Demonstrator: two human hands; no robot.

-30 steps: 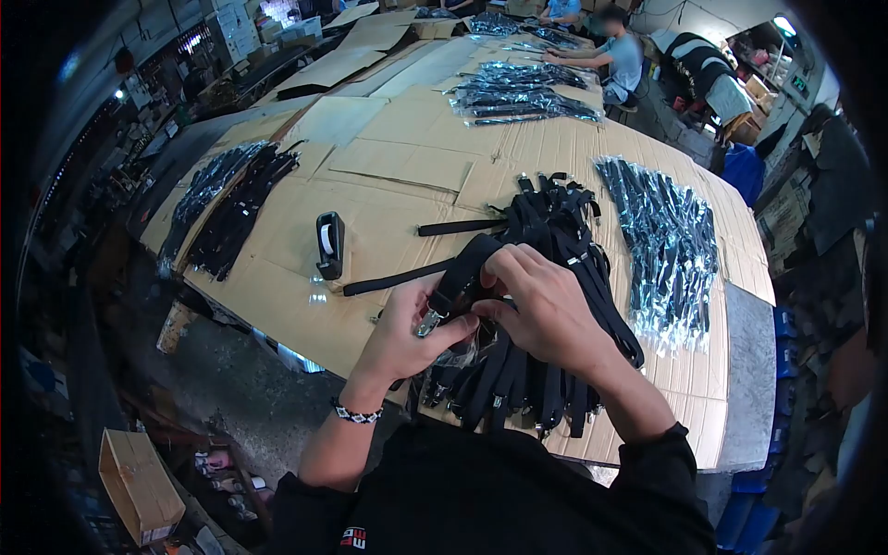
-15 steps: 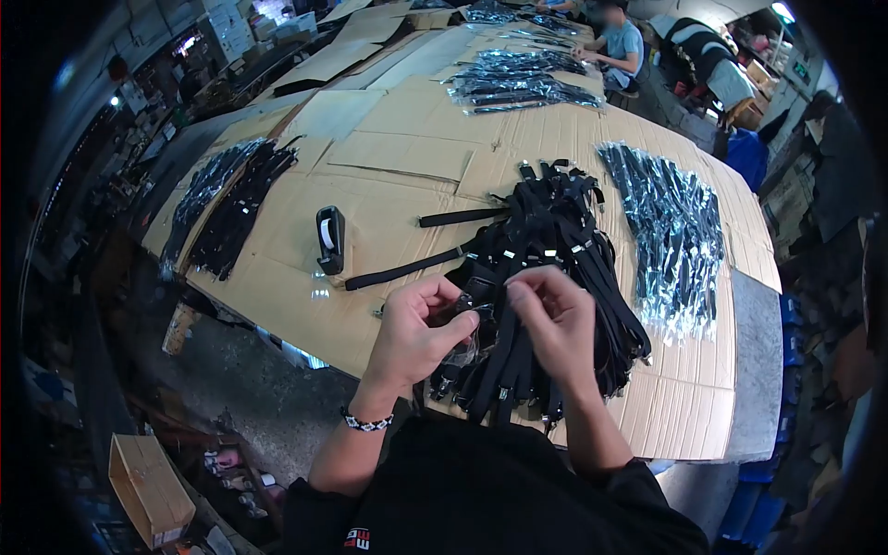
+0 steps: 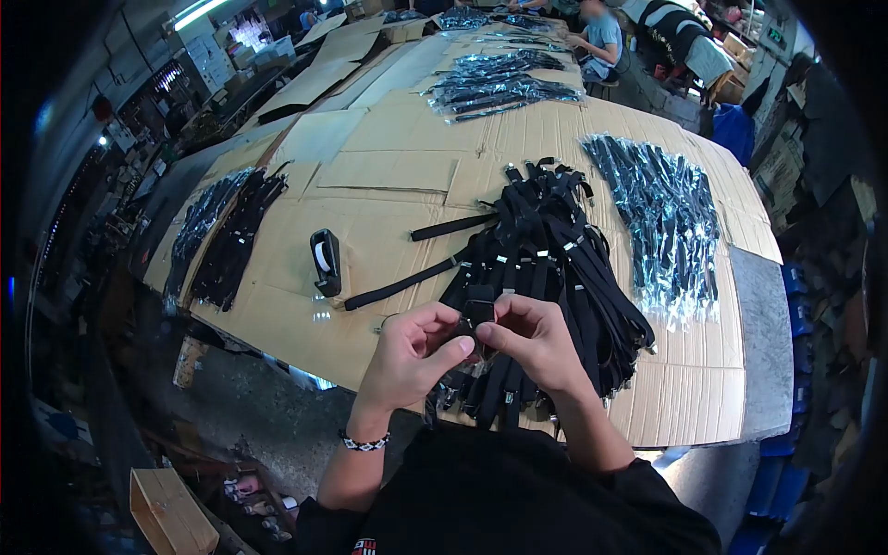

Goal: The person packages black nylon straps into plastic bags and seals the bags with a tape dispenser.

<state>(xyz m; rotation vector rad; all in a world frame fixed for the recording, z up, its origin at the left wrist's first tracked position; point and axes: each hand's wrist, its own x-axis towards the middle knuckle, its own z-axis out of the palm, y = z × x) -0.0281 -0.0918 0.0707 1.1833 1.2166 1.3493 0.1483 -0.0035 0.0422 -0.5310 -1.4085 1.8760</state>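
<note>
My left hand (image 3: 413, 359) is closed, thumb and fingers pinching a pair of black suspenders (image 3: 480, 308) near its end. My right hand (image 3: 535, 344) has its thumb and fingertips closed on the same piece, almost touching the left fingertips. Some clear plastic shows just below the fingers; the exact grip is partly hidden. Directly beyond and beneath my hands lies a big heap of black suspenders (image 3: 546, 217) with shiny metal clips. Two straps stick out from the heap to the left. A black tape dispenser (image 3: 325, 263) stands left of it.
Cardboard (image 3: 384, 217) covers the table. Plastic-wrapped suspenders (image 3: 661, 227) lie in a row at right, another wrapped batch (image 3: 504, 83) at the far side, and dark bundles (image 3: 236, 236) at left. A person (image 3: 599, 42) sits at the far edge. A cardboard box (image 3: 171, 511) is low at left.
My right hand has moved left and down, from apart to meeting the left hand at the suspenders. The view has shifted slightly.
</note>
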